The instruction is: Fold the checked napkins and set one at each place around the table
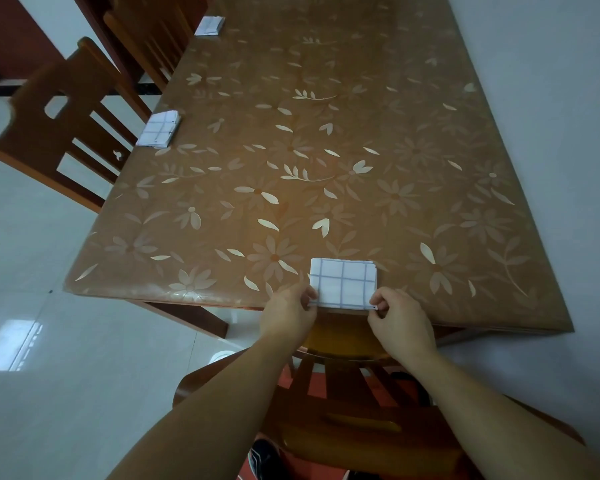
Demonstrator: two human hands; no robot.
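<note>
L hand (290, 311) & R hand (400, 318) each pinch a near corner of folded napkin (342, 284) at surface (326, 150) 6 o'clock edge, prob. to square it.

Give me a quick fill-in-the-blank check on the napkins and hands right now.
1. The table holds ____ folded checked napkins.
2. The left hand and right hand each pinch a ____ of the nearest napkin.
3. The far napkin and middle napkin lie along the table's ____ edge.
Answers: three; corner; left.
</note>
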